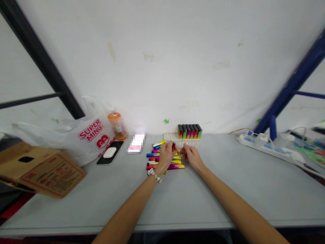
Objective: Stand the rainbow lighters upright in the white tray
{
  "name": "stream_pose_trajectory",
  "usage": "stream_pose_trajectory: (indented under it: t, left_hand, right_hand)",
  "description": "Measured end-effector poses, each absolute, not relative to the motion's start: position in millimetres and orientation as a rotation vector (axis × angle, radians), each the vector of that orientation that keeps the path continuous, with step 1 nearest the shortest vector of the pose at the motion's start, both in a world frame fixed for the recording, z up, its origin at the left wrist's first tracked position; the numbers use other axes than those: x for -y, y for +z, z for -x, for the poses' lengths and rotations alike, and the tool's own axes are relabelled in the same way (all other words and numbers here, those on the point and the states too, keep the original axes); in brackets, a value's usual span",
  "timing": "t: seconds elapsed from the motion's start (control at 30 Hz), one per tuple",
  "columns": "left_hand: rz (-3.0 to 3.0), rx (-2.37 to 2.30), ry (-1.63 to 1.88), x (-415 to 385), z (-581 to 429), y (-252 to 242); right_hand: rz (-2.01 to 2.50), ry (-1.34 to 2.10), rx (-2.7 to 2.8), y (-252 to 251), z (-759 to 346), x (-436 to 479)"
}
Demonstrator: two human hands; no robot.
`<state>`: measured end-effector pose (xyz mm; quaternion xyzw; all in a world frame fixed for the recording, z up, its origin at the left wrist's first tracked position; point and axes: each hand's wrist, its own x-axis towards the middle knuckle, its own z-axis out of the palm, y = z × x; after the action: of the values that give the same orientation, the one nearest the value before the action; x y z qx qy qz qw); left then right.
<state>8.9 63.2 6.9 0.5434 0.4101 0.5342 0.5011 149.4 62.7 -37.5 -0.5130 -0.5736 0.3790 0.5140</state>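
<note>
Several colourful metallic lighters (176, 166) lie in a loose pile on the grey table. My left hand (166, 156), with a metal watch at its wrist, is over the pile, its fingers closed on a lighter (173, 146) whose dark red end shows. Just to the right, my right hand (192, 156) has its fingers curled together close to the left fingertips; what they pinch, if anything, is too small to make out. Behind the hands, a white tray (170, 136) with small holes holds upright lighters (190, 131) with black tops in its right part.
Along the left are a cardboard box (53, 173), a white plastic bag (73, 135), an orange drink bottle (117, 125), a phone (101, 160) with a white case on it, and a blurred-out bright rectangle (136, 143). A power strip (269, 147) with cables lies right. The wall closes the back.
</note>
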Motion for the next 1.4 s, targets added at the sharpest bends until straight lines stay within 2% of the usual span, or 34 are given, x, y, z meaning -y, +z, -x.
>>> stream_pose_trajectory:
  t: [0.5, 1.4]
  left_hand:
    - [-1.191, -0.922, 1.266, -58.9, -7.9, 12.0]
    - [-1.342, -1.041, 1.304, -64.4, -7.4, 4.3]
  right_hand:
    - [1.272, 0.881, 1.432, -36.4, -149.9, -61.7]
    - [1.278, 0.874, 1.475, -36.5, -149.8, -61.5]
